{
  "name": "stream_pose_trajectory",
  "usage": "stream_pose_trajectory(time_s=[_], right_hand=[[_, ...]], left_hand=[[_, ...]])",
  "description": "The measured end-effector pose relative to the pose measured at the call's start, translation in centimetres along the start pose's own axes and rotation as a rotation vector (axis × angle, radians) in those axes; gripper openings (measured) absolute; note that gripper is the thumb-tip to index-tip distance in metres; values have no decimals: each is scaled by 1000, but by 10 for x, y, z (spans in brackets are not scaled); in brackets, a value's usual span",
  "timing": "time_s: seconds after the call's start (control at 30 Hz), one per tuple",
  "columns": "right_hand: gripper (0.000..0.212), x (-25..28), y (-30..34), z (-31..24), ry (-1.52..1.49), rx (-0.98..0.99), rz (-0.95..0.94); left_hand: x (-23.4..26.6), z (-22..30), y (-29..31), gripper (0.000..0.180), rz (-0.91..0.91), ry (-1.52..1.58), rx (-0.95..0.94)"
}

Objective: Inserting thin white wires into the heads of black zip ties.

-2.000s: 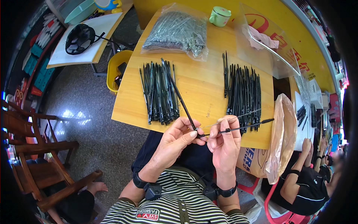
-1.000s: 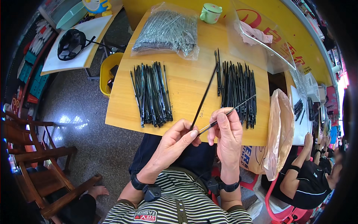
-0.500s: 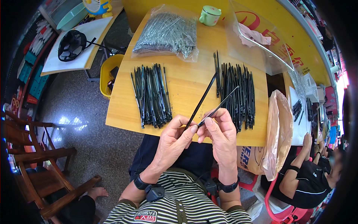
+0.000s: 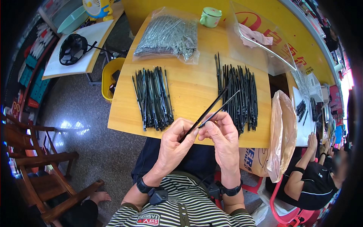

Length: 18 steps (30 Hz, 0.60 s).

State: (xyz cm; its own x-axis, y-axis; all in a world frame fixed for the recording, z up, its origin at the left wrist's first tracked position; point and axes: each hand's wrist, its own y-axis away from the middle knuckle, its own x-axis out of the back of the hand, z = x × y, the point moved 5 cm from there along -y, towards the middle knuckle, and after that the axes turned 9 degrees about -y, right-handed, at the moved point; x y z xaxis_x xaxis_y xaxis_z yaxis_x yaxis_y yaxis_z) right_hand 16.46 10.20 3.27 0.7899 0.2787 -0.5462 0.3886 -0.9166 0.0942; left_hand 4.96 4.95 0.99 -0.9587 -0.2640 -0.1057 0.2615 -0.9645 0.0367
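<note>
My left hand [image 4: 177,139] pinches a long black stick [image 4: 208,110] between thumb and fingers, slanting up to the right. My right hand [image 4: 223,137] grips a second, thinner dark stick [image 4: 227,102] with a greyish shine and a small tip. Their lower ends meet near my touching fingertips, and the exact join is hidden. Ahead on the left lies a pile of similar black sticks [image 4: 153,100]. Another pile of black sticks [image 4: 240,96] spreads just beyond my right hand, with a couple lying slightly apart at its left edge.
A clear plastic bag [image 4: 166,36] full of thin silvery pieces lies at the table's [image 4: 193,85] back. Behind stand a green lidded cup [image 4: 210,17] and a clear plastic guard [image 4: 261,49] with pink cloth. A brown paper bag [image 4: 283,136] hangs at right, near a seated person [image 4: 310,181].
The two sticks have swung closer together, their upper ends now nearly side by side. Both hands stay in almost the same place.
</note>
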Motion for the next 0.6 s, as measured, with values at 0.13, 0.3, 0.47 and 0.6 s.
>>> stream_pose_trajectory(time_s=[0.13, 0.3, 0.47, 0.6], right_hand=[[14, 2, -2, 0, 42, 18, 14], [9, -1, -2, -4, 126, 61, 57], [10, -1, -3, -5, 117, 34, 54], [12, -2, -3, -5, 98, -8, 8]], left_hand=[[-2, 8, 0, 7, 38, -218, -145], [-3, 8, 0, 7, 49, -252, -182], [-5, 2, -1, 5, -2, 20, -7], [-4, 0, 0, 8, -34, 100, 78]])
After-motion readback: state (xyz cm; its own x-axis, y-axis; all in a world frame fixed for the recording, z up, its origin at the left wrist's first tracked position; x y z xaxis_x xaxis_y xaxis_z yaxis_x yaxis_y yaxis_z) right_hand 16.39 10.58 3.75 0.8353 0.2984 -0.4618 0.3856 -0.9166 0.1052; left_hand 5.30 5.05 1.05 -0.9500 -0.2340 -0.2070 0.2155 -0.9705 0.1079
